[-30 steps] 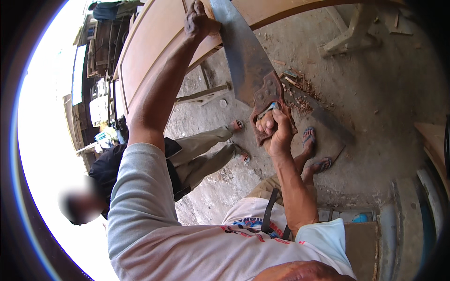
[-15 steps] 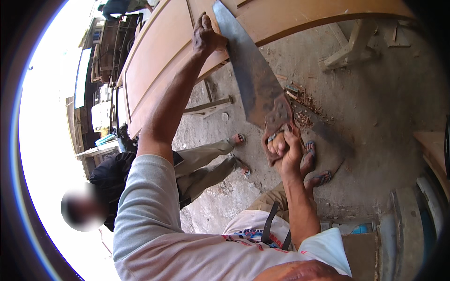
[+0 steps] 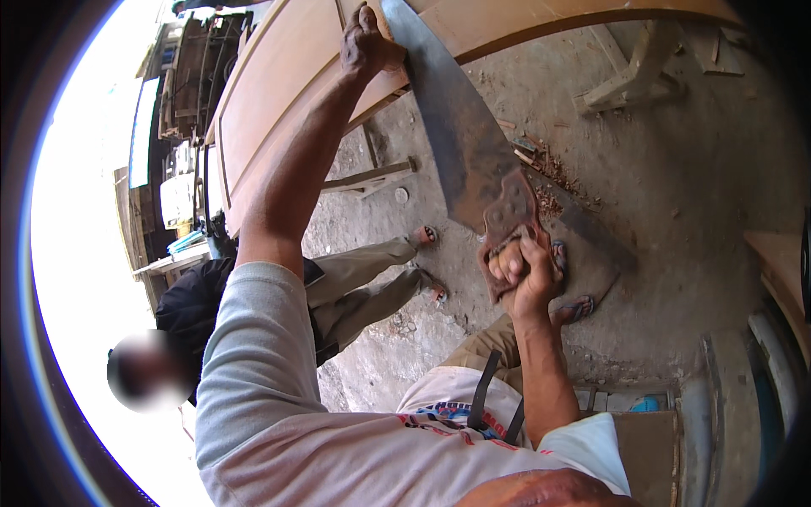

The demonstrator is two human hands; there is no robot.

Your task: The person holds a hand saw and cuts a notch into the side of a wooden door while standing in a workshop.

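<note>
My right hand (image 3: 525,269) is wrapped round the worn brown handle of a hand saw (image 3: 460,127). Its broad, rust-stained metal blade slants up and left to the edge of a brown wooden door panel (image 3: 291,97), where the far end meets the wood and runs to the top of the picture. Flat on that panel, just left of the blade, rests my left hand (image 3: 366,46). Its fingers stretch away from me and the thumb side lies close to the saw. Whether the teeth are sunk in the wood cannot be made out.
Below the panel stand a wooden trestle leg (image 3: 629,84) and a wooden support (image 3: 372,176). Wood shavings (image 3: 553,173) litter the concrete floor. Another person (image 3: 198,296) in dark top and sandals stands at left. A wooden piece (image 3: 781,266) juts in at right.
The saw has been drawn slightly back toward me, its handle a little lower and further right. My left hand keeps its place on the panel, while the whole view has shifted a little.
</note>
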